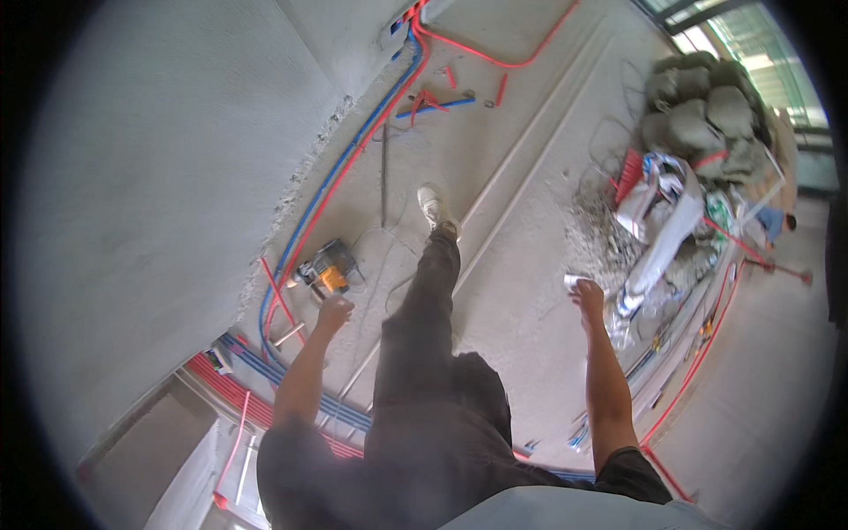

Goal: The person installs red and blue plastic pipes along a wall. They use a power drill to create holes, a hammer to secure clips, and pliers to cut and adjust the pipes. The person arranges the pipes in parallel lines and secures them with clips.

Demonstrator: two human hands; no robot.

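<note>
My left hand point(335, 313) hangs low on the left with its fingers loosely curled, and nothing shows in it. Just beyond it on the floor stands a yellow and black power tool point(334, 269), apart from the hand as far as I can judge. On the right, the fingers of my right hand point(586, 299) are curled at a small white object point(574, 281); its kind is too small to make out. One leg is stretched ahead, ending in a white shoe point(432, 205) on the concrete floor.
Red and blue pipes point(353, 141) run along the left wall. Pipe offcuts point(433, 104) lie ahead. Two long pale strips point(521, 159) cross the floor. Stacked sacks point(702, 106), rubble point(609, 234) and a white bag point(658, 203) fill the right. A person point(773, 223) is at far right.
</note>
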